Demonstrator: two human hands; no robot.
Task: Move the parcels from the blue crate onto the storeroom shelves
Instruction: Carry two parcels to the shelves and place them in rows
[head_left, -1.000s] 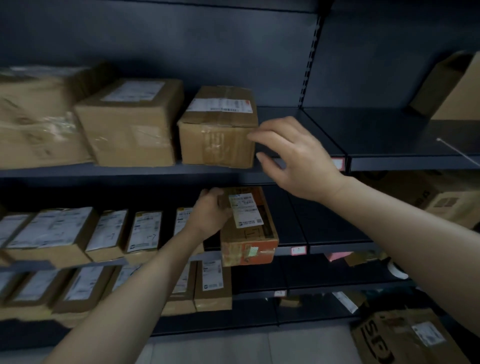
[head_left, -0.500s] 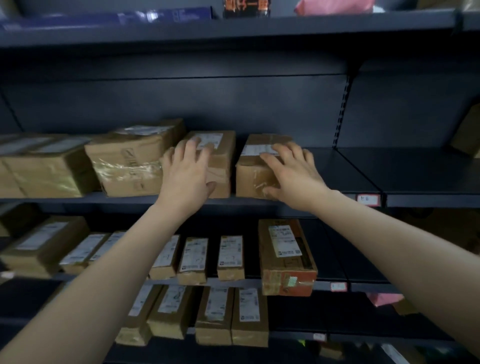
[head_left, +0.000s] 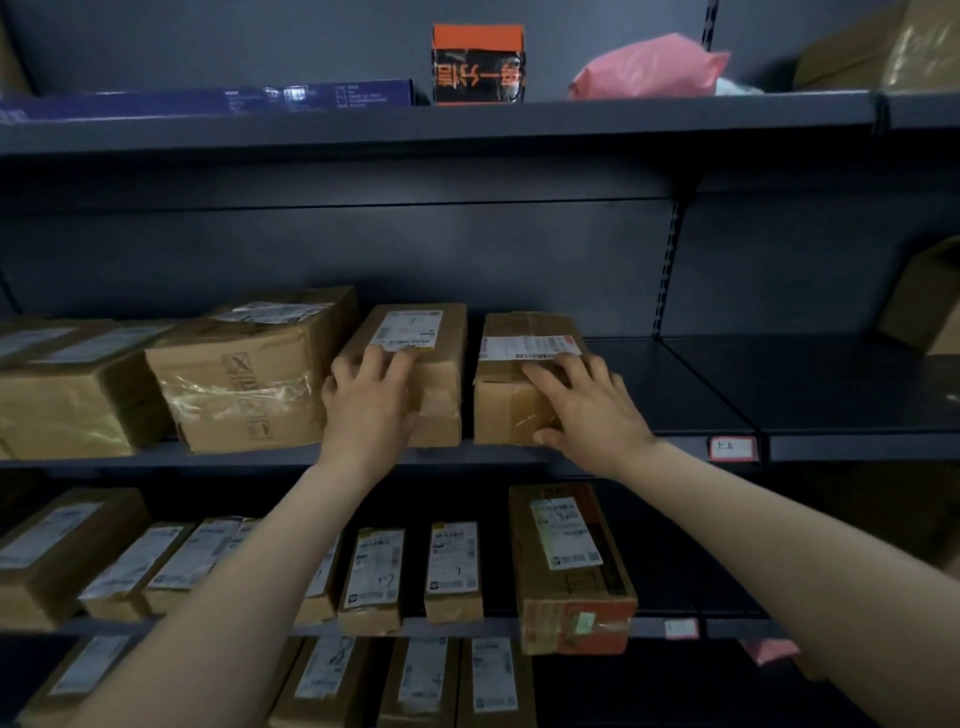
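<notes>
Parcels line the middle storeroom shelf (head_left: 649, 395), where a person squares two up: left hand (head_left: 366, 410) spread flat on the labelled parcel (head_left: 439, 384), right hand (head_left: 592, 415) flat against the taped parcel (head_left: 501, 408) beside it, neither grip closed. Next, probably, another parcel from the unseen crate.

The shelves (head_left: 727, 395) are dark grey, smooth and matt, probably painted metal. The parcels (head_left: 498, 410) are plain brown cardboard, dull and a little creased. The big box (head_left: 244, 384) has glossy, wrinkled clear tape across its front. White paper labels (head_left: 408, 330) lie flat on the lids. The tall box (head_left: 571, 561) below carries shiny orange-brown tape. Up top, a pink bag (head_left: 649, 67) looks like thin plastic with a soft sheen, beside an orange-and-black printed carton (head_left: 478, 62).
</notes>
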